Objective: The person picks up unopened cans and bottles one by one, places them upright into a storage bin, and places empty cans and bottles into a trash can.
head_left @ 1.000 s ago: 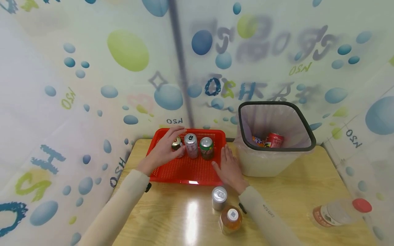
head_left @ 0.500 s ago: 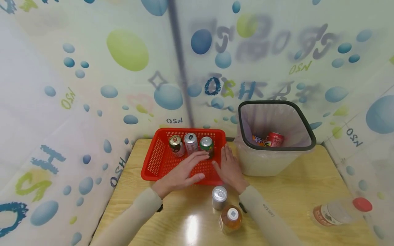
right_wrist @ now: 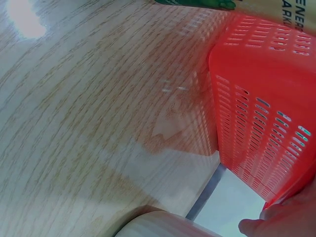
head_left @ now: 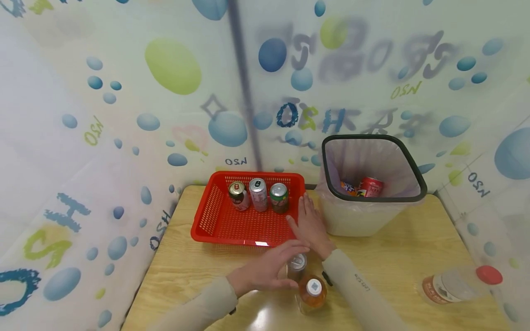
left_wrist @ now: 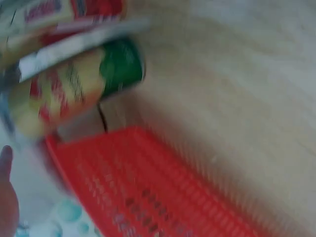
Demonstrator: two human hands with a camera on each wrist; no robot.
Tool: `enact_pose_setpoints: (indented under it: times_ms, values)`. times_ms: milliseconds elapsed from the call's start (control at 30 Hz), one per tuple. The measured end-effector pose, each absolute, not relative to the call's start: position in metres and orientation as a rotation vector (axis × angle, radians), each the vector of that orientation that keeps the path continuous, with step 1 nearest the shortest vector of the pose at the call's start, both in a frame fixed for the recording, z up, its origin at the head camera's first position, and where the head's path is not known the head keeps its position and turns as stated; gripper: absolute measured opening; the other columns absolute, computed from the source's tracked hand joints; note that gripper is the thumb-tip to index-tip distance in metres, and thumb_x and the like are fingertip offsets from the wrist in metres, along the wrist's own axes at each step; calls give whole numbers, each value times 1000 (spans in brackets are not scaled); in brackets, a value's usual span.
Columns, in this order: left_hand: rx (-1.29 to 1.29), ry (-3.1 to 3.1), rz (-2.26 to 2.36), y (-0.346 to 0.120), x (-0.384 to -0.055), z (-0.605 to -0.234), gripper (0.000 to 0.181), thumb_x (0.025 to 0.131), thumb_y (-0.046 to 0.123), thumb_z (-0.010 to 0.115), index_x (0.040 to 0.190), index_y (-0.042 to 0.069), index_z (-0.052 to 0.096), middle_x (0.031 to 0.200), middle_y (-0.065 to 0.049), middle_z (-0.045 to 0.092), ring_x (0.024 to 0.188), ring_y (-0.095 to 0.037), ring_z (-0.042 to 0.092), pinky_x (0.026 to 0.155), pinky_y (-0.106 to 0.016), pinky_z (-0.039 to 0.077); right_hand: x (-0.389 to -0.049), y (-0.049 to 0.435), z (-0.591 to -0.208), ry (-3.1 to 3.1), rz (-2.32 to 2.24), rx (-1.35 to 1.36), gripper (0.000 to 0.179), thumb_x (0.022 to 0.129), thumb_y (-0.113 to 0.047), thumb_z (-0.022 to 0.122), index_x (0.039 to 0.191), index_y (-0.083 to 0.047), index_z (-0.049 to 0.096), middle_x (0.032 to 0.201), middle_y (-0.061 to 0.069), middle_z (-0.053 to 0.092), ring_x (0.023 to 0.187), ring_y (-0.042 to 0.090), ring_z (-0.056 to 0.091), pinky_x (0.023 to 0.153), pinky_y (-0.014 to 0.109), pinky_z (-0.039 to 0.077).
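My left hand (head_left: 271, 266) is spread over the table in front of the red plastic basket (head_left: 227, 241). Its fingers and thumb stand apart on either side of a silver-topped can (head_left: 296, 264), whose green-ended side (left_wrist: 81, 84) appears blurred in the left wrist view. Whether the hand touches it cannot be told. Just nearer is a bottle of amber drink (head_left: 312, 296). My right hand (head_left: 311, 230) rests on the basket's right rim, fingers straight along it and thumb toward the inside. Upright in the basket are a gold-topped can (head_left: 239, 196), a pale can (head_left: 258, 195) and a green can (head_left: 279, 198).
Right of the basket stands a bin (head_left: 352, 218) with a plastic liner; a red can (head_left: 370, 187) and an orange-purple wrapped item (head_left: 348, 187) lie in it. A clear bottle with a red cap (head_left: 455, 285) is at the table's right. Printed walls close off the back and sides.
My left hand has moved from the gold-topped can, across the basket, rightward and nearer to the can on the table. My right hand has stayed at the basket's rim.
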State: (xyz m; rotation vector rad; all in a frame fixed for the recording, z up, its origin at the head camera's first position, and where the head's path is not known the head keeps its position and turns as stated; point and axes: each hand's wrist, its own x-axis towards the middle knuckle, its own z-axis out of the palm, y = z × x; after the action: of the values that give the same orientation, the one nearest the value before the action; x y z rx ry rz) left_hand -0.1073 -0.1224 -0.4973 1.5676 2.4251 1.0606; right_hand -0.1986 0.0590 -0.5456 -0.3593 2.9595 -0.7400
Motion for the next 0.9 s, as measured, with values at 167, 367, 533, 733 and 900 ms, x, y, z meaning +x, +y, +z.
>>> enact_pose_setpoints:
  times_ms: [167, 367, 533, 733, 900]
  values:
    - [1724, 2398, 994, -108, -94, -508, 86, 81, 34, 88, 148, 2, 43, 150, -12, 50, 142, -20, 46, 119, -29, 33, -198, 58, -546, 2967, -732, -347, 86, 105, -47, 50, 161, 7, 15, 171, 23, 5, 157, 42, 12, 123, 58, 22]
    - [1882, 2455, 900, -95, -85, -513, 89, 76, 44, 92, 142, 3, 49, 142, -10, 56, 135, -15, 52, 117, -22, 34, -198, 57, -545, 2967, -727, -335, 86, 104, -47, 51, 162, 6, 15, 171, 22, 6, 157, 41, 13, 123, 58, 22]
    - [1900, 2492, 779, -89, -83, -513, 87, 79, 52, 87, 143, 4, 51, 142, -6, 57, 136, -13, 52, 117, -20, 32, -199, 58, -545, 2971, -729, -341, 86, 104, -46, 51, 161, 8, 16, 171, 23, 7, 157, 42, 13, 123, 58, 22]
    - [1939, 2502, 713, -85, -82, -515, 90, 79, 56, 86, 142, 4, 50, 140, -6, 58, 134, -13, 53, 117, -19, 30, -199, 58, -545, 2967, -736, -336, 86, 104, -46, 51, 161, 8, 16, 171, 23, 7, 157, 42, 12, 123, 58, 22]
    - [1958, 2466, 780, -82, -81, -519, 91, 75, 54, 89, 138, 3, 48, 135, -4, 59, 129, -11, 55, 115, -18, 32, -198, 58, -545, 2953, -727, -327, 87, 104, -47, 51, 162, 7, 14, 171, 22, 5, 157, 41, 11, 124, 58, 21]
